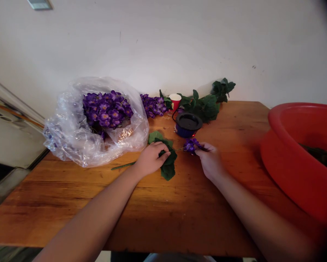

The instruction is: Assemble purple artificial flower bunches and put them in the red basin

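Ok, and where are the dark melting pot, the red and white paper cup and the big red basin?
Dark pot (189, 123): head view, its top.
Paper cup (175, 103): head view, its red side.
Red basin (294, 171): head view, outer wall.

On the surface (141, 214), flowers (105, 111) lie in the bag (70, 140) at left, the tub (286, 153) stands right, and the cup (175, 102) sits behind the pot (188, 125) between them.

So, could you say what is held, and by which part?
Left hand: leafy green stem, at its leaves; right hand: purple flower cluster, at its edge.
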`<state>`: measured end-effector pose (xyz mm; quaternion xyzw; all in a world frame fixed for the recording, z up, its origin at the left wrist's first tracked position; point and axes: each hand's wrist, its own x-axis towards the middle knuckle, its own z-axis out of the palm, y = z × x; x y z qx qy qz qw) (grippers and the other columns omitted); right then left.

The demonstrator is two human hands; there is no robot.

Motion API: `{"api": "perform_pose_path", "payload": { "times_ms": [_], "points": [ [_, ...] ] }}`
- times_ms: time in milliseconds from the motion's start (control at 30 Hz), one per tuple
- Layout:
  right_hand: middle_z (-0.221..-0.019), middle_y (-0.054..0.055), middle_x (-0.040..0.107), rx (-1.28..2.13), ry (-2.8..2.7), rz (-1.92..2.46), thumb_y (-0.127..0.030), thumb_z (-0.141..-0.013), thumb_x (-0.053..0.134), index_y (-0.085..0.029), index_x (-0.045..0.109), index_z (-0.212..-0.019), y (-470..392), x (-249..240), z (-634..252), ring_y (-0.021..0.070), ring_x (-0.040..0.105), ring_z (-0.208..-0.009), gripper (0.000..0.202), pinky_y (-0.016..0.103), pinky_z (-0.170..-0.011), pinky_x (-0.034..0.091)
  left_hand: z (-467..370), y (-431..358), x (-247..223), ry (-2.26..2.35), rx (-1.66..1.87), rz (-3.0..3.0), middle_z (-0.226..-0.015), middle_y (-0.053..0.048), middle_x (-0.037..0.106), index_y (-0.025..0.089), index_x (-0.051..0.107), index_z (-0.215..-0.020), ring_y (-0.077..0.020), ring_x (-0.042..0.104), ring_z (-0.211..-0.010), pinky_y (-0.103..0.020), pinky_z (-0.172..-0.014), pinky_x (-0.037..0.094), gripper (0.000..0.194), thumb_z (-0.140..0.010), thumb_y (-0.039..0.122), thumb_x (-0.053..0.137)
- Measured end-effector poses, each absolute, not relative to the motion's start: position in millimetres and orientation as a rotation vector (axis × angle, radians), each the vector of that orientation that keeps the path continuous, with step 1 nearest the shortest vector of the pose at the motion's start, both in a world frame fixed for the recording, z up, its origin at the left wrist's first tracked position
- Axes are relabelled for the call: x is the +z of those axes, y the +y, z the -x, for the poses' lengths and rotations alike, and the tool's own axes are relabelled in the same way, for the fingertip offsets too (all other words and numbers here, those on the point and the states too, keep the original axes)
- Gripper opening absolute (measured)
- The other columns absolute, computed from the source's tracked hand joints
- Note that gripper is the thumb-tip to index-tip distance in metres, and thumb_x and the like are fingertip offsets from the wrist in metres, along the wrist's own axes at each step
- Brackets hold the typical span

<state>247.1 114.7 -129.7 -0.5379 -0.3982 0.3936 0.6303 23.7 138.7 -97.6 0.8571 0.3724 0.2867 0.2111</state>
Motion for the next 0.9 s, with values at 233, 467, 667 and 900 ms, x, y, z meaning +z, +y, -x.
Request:
{"api": "perform_pose_path", "payload": {
  "times_ms": [233,467,667,900],
  "points": [
    [-0.075,0.002,0.071,0.853,-0.920,1.243,-0.029,-0.065,0.073,-0.020,0.071,-0.076,114.4,-131.1,-246.7,0.0165,0.060,-0.067,0.013,0.033,-0.068,0.048,-23.0,138.5,-99.2,1.033,0.805,-2.370,-0.082,-0.003,0.063,0.019,0.061,-0.081,-0.0177,0.059,-0.084,-0.032,-0.077,0.046,0.012,-0.090,0.022,0.053],
    [-0.074,0.002,0.070,0.843,-0.928,1.241,-0.029,-0.066,0.073,-0.020,0.070,-0.074,113.9,-129.7,-246.4,0.0165,0.060,-0.066,0.013,0.034,-0.069,0.049,-23.4,137.8,-97.9,1.042,0.799,-2.387,-0.083,-0.002,0.063,0.019,0.060,-0.081,-0.0174,0.059,-0.084,-0.031,-0.077,0.046,0.012,-0.090,0.023,0.053],
    [-0.072,0.002,0.069,0.841,-0.957,1.260,-0.031,-0.065,0.074,-0.020,0.069,-0.073,112.9,-127.9,-246.4,0.0168,0.059,-0.066,0.015,0.035,-0.069,0.048,-24.1,138.1,-98.9,1.057,0.794,-2.386,-0.083,-0.002,0.063,0.019,0.061,-0.081,-0.0175,0.059,-0.084,-0.031,-0.076,0.046,0.012,-0.090,0.023,0.054],
    [-0.072,0.002,0.068,0.872,-0.916,1.251,-0.029,-0.063,0.075,-0.019,0.069,-0.073,113.5,-128.2,-247.7,0.0158,0.058,-0.067,0.015,0.033,-0.069,0.046,-23.3,139.6,-100.7,1.037,0.815,-2.370,-0.082,-0.002,0.063,0.019,0.060,-0.080,-0.0170,0.059,-0.084,-0.030,-0.076,0.045,0.013,-0.090,0.023,0.054]
  ]
}}
